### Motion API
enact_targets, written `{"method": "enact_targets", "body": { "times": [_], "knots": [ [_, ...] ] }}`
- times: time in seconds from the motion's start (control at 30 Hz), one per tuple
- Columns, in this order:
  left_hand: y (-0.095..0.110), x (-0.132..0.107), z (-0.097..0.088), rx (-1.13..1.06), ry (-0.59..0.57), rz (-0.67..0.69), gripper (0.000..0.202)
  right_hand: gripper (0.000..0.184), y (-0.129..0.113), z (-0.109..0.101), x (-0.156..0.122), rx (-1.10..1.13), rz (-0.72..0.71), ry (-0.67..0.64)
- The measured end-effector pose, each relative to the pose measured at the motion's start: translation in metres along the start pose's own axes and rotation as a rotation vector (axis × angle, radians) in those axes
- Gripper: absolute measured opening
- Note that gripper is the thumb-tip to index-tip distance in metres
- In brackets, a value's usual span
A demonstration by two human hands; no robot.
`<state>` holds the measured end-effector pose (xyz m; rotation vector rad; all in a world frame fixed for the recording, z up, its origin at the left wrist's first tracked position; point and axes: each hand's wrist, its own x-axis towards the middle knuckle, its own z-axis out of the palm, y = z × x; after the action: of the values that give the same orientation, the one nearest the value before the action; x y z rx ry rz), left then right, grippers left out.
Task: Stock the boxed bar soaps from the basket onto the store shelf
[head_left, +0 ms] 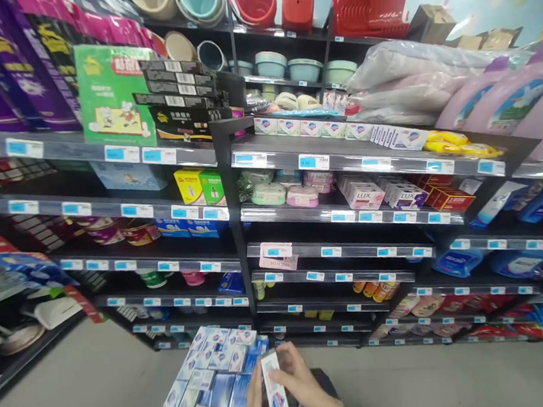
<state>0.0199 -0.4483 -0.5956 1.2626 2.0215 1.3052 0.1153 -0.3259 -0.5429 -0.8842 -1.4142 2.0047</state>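
At the bottom middle of the head view, my left hand (255, 402) and my right hand (307, 385) both grip one white soap box (275, 387) with a round blue-and-red logo. The box stands on end, tilted slightly. My left fingers run along its left side, while my right thumb lies across its front. Just left of my hands is a pile of similar white and blue soap boxes (202, 379), stacked in rows. What carries the pile is mostly hidden. Matching soap boxes (312, 128) stand in a row on the shelf ahead.
Store shelves (281, 210) with price tags span the view ahead. They hold pink and white soap cartons (362, 194), yellow packs (456, 143) and lilac detergent bottles (519, 99). A green carton (117, 93) stands upper left. Basins (271, 64) sit higher up. Grey floor (101, 383) shows below.
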Motion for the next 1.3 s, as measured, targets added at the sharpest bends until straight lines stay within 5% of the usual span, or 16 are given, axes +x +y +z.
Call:
{"method": "enact_targets", "body": {
  "times": [0.2,0.33,0.67,0.83,0.97,1.07,1.17,1.3],
  "knots": [
    [0.047,0.011,-0.036,0.016,0.17,0.112,0.057,0.06,-0.026,0.021,0.002,0.182,0.02,0.045],
    [0.061,0.019,-0.049,-0.015,0.353,0.171,0.064,0.065,-0.031,0.025,0.006,0.232,0.014,0.03],
    [0.056,0.007,-0.056,-0.148,0.421,0.18,0.056,0.07,-0.021,0.022,-0.014,0.252,0.024,0.114],
    [0.042,0.001,-0.068,-0.054,0.376,0.222,0.049,0.059,-0.01,0.036,-0.018,0.042,0.075,0.107],
    [0.031,0.0,-0.057,-0.054,0.334,0.183,0.063,0.055,-0.013,0.035,-0.021,-0.169,-0.077,0.027],
    [0.03,0.0,-0.048,-0.219,0.327,0.03,0.061,0.062,-0.022,0.024,-0.026,-0.281,-0.136,-0.107],
    [0.033,-0.004,-0.046,-0.582,0.275,-0.18,0.068,0.049,-0.032,0.016,-0.031,-0.124,-0.108,-0.197],
    [0.037,-0.013,-0.052,-1.104,0.113,-0.26,0.083,0.027,-0.034,0.02,-0.027,0.205,0.013,-0.021]
  ]
}}
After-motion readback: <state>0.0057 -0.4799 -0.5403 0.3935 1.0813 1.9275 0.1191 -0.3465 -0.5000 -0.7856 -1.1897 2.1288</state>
